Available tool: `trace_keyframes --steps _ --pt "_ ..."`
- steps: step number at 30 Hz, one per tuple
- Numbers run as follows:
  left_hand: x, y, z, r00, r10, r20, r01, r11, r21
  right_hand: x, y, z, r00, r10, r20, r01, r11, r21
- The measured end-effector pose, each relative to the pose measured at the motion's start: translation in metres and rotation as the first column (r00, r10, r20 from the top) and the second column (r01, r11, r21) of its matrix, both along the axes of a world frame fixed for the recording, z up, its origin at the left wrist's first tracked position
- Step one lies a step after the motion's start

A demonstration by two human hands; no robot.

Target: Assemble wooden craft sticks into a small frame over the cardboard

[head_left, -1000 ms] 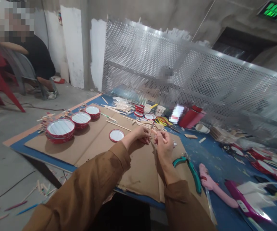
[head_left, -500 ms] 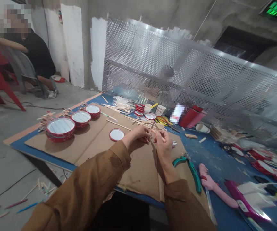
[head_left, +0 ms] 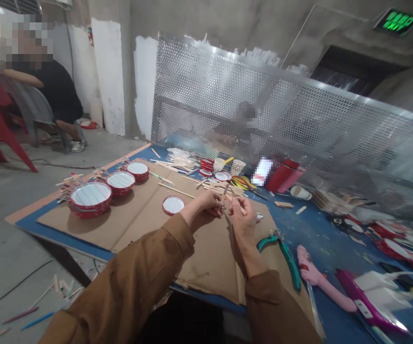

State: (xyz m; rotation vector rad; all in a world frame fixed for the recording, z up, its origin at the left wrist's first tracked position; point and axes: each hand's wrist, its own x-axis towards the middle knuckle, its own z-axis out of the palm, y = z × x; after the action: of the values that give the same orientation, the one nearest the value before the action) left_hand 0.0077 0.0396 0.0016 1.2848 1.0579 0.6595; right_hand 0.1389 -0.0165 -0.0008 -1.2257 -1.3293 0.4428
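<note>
The right hand [head_left: 244, 222] pinches a thin pale wooden stick [head_left: 241, 206] in its fingertips above a brown cardboard sheet [head_left: 210, 267]; the left hand [head_left: 206, 205], curled nearly shut just beside it, hides whatever it may hold.

Your head turned slightly, so the green exit sign [head_left: 396, 21] slid leftward and down within the upper right of the frame.

Dim, flat light reaches my right hand [head_left: 244, 222], with only soft shadow beneath it; beyond it the mesh [head_left: 249, 95] glares pale and bows toward the frame's edge.
</note>
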Motion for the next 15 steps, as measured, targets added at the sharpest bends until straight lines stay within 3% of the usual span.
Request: trace_keyframes --steps 9,15 --pt "-0.0021 0.0019 -0.0019 1.0 0.0 0.025 0.0 1.0 -0.007 0.0 0.0038 -0.0022 0.998 -0.004 0.066 0.003 1.0 0.02" --pt "-0.0015 0.0028 -0.0046 0.999 -0.001 0.044 0.002 1.0 -0.011 0.0021 0.0023 -0.0031 0.999 -0.024 -0.046 0.023 0.999 -0.028"
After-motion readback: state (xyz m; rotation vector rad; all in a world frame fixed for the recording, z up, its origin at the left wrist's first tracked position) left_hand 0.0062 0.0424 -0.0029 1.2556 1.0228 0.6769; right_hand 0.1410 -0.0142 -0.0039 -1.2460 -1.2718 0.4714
